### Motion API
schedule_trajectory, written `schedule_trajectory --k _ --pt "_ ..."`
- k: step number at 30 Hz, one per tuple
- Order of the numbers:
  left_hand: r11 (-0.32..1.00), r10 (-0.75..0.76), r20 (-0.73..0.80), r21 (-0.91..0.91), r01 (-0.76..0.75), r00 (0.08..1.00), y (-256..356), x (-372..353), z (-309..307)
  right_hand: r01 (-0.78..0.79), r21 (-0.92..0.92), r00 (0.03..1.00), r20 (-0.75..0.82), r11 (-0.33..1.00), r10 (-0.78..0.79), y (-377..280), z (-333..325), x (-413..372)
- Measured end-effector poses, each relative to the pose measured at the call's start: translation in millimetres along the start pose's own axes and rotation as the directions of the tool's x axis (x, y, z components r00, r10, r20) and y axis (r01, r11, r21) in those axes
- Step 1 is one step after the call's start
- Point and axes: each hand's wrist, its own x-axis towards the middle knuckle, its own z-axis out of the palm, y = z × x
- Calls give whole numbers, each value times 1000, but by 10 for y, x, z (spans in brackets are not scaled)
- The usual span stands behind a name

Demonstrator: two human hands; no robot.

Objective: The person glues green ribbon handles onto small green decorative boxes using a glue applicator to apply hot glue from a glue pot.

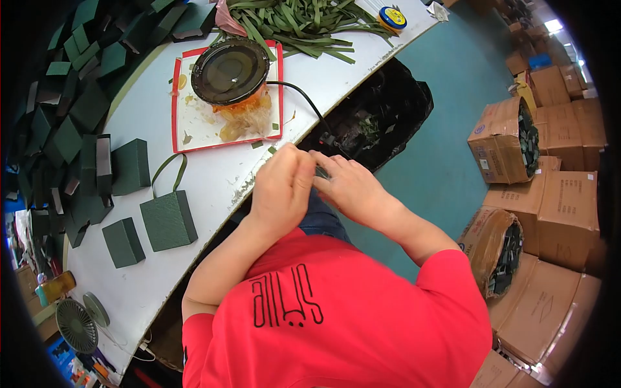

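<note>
My left hand (279, 187) and my right hand (349, 187) meet just off the edge of the white table (213, 174), fingertips together. Between them they pinch a small dark piece (321, 172), mostly hidden by the fingers, so I cannot tell what it is. A round black pot (229, 70) with amber glue spilling from it stands on a red-edged white sheet (194, 129) just beyond the hands. Its black cable (304, 100) runs toward my hands. A green box with a ribbon loop (168, 220) lies on the table to the left.
Several dark green boxes (71, 116) are piled at the table's left. Green strips (297, 26) and a yellow-blue tape roll (392, 17) lie at the far end. A black bag of scraps (381, 116) sits under the edge. Cardboard cartons (550, 194) stack at right; a small fan (76, 324) stands near left.
</note>
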Motion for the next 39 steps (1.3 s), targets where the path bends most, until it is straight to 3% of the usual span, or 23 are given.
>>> schedule_trajectory --k 2,5,6,7,8,9,10,11,12,13,14,15,17,20,23,24,27,28,31,32,35,38,39 --pt "998 -46 -16 -37 46 999 6 50 -63 -36 80 990 140 996 25 72 -42 -56" --pt "990 -143 15 8 143 990 -68 49 -106 -77 621 959 260 780 -113 532 169 -223" --pt "988 -151 1 -15 151 989 -71 69 -102 -326 775 879 459 542 -127 742 131 -297" --pt "982 -182 10 -45 183 983 -85 80 -93 -630 743 753 655 226 -55 978 180 -478" --pt "974 -215 19 -75 216 976 -106 81 -81 -716 698 699 715 -36 -32 1282 184 -701" --pt "963 -248 26 -104 249 969 -121 75 -75 -592 755 776 629 -281 56 1631 297 -1058" --pt "955 -272 41 -107 275 961 -132 68 -74 -429 822 784 545 -375 296 1872 290 -1394" --pt "947 -298 56 -109 302 953 -139 60 -70 -230 877 681 454 -422 574 2172 393 -1876" --pt "937 -324 70 -111 330 943 -142 52 -65 -109 921 441 381 -373 813 2517 488 -2339" --pt "949 -302 78 -71 307 950 -146 53 -56 -45 949 44 313 -311 949 3033 668 -2919" --pt "959 -279 91 -31 282 956 -150 63 -40 -57 973 -446 176 -224 878 3485 806 -3480" --pt "967 -254 107 9 255 961 -150 79 -19 -114 969 -654 93 -220 751 3575 695 -3798" --pt "985 -144 142 116 128 979 -115 141 34 -199 976 -737 -92 -85 669 3801 737 -4331" --pt "980 -1 249 193 -49 968 -96 232 150 -285 956 -549 -223 70 805 3671 763 -4037" --pt "973 44 311 202 -112 949 20 413 317 -243 968 -378 -156 65 912 3291 615 -3207" --pt "948 -61 430 308 -83 901 23 475 365 -250 967 -343 -134 47 930 3099 482 -2870" --pt "949 13 453 275 -154 891 -27 567 567 -264 963 -67 -80 59 995 2864 228 -2239" --pt "932 -53 585 320 -170 809 -24 579 552 -302 946 59 -105 118 993 2694 64 -1967" --pt "948 -10 530 274 -160 848 41 536 589 -170 975 343 -81 146 936 2295 -325 -1411" --pt "947 24 407 283 -151 913 24 487 620 -152 972 417 -100 178 903 2166 -431 -1272" --pt "956 -5 420 268 -119 908 -76 422 493 43 987 612 -146 152 777 1892 -616 -954" --pt "972 -15 332 227 -65 943 1 347 298 386 822 781 -51 -418 622 1459 -847 -664" --pt "980 -20 286 195 -38 958 29 316 252 384 800 829 -78 -461 554 1372 -849 -606"
